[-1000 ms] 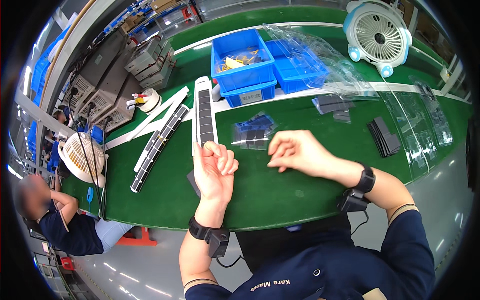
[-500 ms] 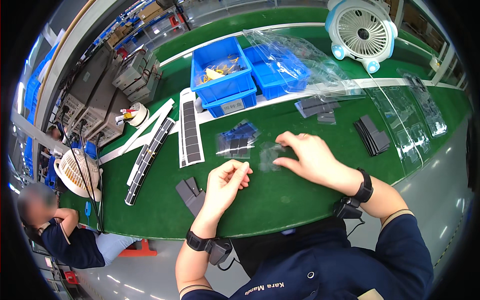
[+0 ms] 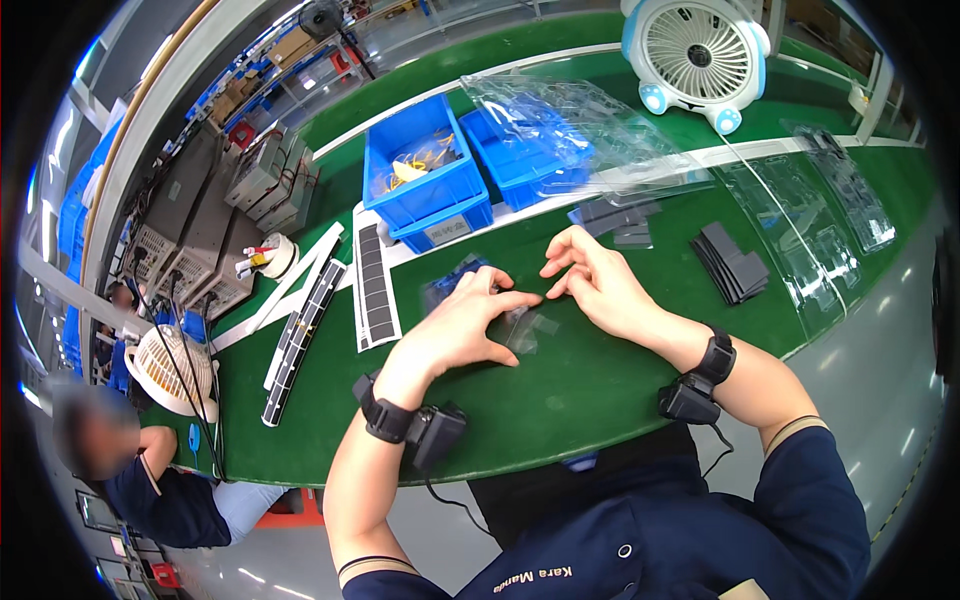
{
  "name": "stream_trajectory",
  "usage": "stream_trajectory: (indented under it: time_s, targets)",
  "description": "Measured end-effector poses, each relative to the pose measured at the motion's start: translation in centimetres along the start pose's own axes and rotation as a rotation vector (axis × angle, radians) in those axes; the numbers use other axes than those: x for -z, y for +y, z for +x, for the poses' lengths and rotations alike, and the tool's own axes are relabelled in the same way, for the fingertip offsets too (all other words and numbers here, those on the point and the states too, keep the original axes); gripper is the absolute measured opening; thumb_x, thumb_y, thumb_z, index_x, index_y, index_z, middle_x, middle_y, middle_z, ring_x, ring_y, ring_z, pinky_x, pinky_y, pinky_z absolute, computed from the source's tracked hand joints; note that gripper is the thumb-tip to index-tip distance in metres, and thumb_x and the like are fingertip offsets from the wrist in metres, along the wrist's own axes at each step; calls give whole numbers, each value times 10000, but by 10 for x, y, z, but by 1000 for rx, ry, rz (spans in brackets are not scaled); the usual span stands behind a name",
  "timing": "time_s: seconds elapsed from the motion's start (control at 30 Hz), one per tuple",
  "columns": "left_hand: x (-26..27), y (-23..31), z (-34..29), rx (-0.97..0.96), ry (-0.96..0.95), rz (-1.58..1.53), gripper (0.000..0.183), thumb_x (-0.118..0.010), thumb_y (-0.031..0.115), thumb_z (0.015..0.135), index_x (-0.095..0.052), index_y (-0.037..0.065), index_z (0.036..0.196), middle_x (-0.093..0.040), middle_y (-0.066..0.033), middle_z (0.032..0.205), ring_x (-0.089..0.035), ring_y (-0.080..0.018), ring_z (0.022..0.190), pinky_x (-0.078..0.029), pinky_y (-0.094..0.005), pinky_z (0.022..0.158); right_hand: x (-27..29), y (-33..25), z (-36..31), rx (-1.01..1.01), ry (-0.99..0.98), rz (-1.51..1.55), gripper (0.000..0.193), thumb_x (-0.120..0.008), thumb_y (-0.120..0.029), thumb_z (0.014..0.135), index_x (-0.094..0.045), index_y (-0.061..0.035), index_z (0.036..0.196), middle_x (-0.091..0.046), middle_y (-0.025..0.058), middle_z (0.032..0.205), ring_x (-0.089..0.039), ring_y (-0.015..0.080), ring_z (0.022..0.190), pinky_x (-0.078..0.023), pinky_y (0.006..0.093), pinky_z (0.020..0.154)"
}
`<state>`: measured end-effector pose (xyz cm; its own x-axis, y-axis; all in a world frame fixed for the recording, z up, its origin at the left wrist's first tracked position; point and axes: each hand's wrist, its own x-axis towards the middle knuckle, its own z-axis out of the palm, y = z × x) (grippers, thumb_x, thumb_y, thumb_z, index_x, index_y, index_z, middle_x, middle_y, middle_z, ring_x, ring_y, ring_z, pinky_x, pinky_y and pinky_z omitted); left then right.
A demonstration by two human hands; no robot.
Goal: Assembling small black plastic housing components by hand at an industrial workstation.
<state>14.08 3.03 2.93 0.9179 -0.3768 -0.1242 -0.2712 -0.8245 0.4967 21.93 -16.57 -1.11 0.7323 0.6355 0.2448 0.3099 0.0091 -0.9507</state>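
Observation:
My left hand (image 3: 462, 322) is over the work surface, thumb and forefinger spread apart around a loose pile of small clear film pieces (image 3: 535, 330). My right hand (image 3: 610, 295) hovers just right of that pile, its fingers bent with a small gap between forefinger and thumb; nothing shows in it. The two hands' fingertips almost meet above the films. Behind my left hand lies a stack of bluish plastic-wrapped pieces (image 3: 440, 288), mostly covered by the hand.
Blue bins (image 3: 420, 200), one with yellow-wired parts, stand at the back under clear trays (image 3: 560, 130). Dark grey pieces (image 3: 735, 265) lie at right, black-panelled strips (image 3: 305, 345) at left. A white-blue fan (image 3: 700, 60) stands far right. Another person (image 3: 165, 500) sits at left.
My left hand has moved forward and right from the near side, opening its fingers over the films and covering the wrapped stack. My right hand has drawn slightly back from the pile, its fingers more bent.

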Motion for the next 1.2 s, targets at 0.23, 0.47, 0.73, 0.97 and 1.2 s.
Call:
stream_trajectory:
  time_s: [0.23,0.47,0.73,0.97,1.2]
  targets:
    - [5,-7,13,54,-48,-65,460,-828,144,555,-653,118,980,-498,-32,854,-513,-185,850,-443,-308,772,5,13,4,-136,25,268,294,-363,91,758,-459,-18,1014,-584,113,855,-605,147,690,-478,263,628]
    - [2,-10,9,48,-7,-76,328,-799,110,578,-632,50,854,-532,-72,804,-561,-206,778,-455,-317,688,8,10,4,-152,-9,272,306,-356,84,767,-457,-27,1034,-574,87,899,-588,138,721,-464,259,670]
    - [4,2,7,217,-50,-169,286,-777,91,642,-629,23,877,-596,-23,652,-569,-105,624,-456,-254,596,2,0,-2,-35,-206,-117,253,-591,-6,782,-494,-46,1012,-642,95,908,-624,192,869,-483,319,775]
    - [-1,2,-2,249,-49,-211,150,-731,86,660,-664,9,770,-634,-88,638,-613,-164,597,-465,-286,569,2,-3,-4,37,-300,-310,238,-639,-41,764,-513,-51,966,-682,72,861,-635,258,880,-468,346,722]
    - [3,4,-9,246,-11,-397,156,-730,46,724,-647,7,851,-649,-14,740,-591,-62,655,-477,-206,613,2,6,-2,-51,-173,-66,175,-625,-1,785,-512,-26,917,-673,77,793,-644,144,759,-479,262,665]
